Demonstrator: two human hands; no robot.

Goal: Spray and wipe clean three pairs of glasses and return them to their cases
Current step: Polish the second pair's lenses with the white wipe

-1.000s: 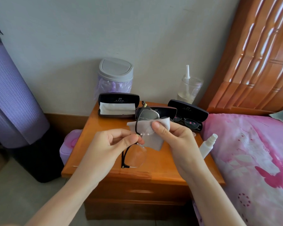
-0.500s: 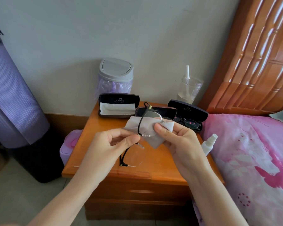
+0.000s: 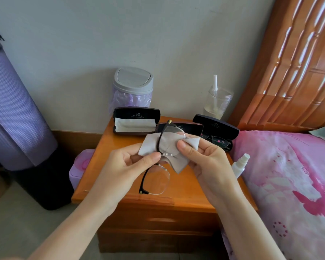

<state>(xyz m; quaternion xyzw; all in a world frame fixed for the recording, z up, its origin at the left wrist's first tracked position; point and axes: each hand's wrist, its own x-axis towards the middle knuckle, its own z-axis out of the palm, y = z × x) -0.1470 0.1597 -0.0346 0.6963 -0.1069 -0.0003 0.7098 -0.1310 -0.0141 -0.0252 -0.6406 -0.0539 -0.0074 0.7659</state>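
Above the wooden nightstand (image 3: 178, 196) I hold black half-rim glasses (image 3: 159, 180) upright, one lens over the other. My left hand (image 3: 124, 166) pinches the frame at the bridge. My right hand (image 3: 204, 158) presses a grey cleaning cloth (image 3: 150, 145) around the upper lens, thumb on the front. Three black cases stand open at the back: a left case (image 3: 136, 115) with a white cloth inside, a middle case (image 3: 192, 127) partly hidden behind the glasses, and a right case (image 3: 216, 126) holding another pair of glasses (image 3: 219, 141). A white spray bottle (image 3: 239, 165) lies at the nightstand's right edge.
A small grey-lidded bin (image 3: 132, 87) and a clear jar with a straw (image 3: 217, 102) stand against the wall. A pink bed (image 3: 293, 184) and its wooden headboard (image 3: 296, 62) fill the right. A rolled purple mat (image 3: 13, 113) and a pink tub (image 3: 79, 166) are on the left.
The cloth has spread out further left behind the upper lens, and my right thumb has shifted across the lens. The glasses have tilted and lifted slightly.
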